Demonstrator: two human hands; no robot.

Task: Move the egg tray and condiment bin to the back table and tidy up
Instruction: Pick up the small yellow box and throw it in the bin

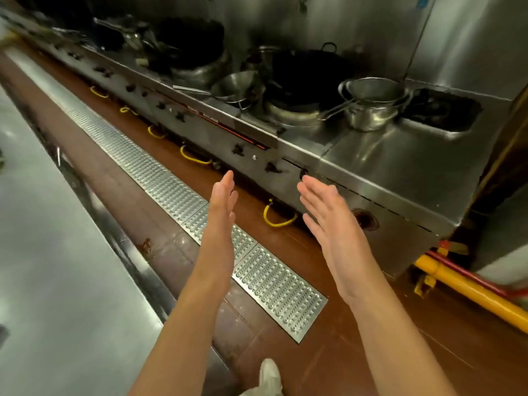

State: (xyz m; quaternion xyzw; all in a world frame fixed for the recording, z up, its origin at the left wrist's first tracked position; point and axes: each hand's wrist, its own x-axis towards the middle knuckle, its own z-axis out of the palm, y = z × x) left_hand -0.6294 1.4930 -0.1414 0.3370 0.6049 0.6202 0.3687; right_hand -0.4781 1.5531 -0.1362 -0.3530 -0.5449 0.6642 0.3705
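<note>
Shoe [270, 375]: 1 | left hand [221, 207], right hand [325, 215]: both grips apart, holding nothing | woks [303, 75]: 2

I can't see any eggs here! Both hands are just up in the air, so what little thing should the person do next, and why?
Probably turn to look for the egg tray. The left hand and right hand are open and hold nothing, above the brown tiled floor. The long steel stove range shows only black woks and steel pots; no egg tray or condiment bin is in view.
</note>
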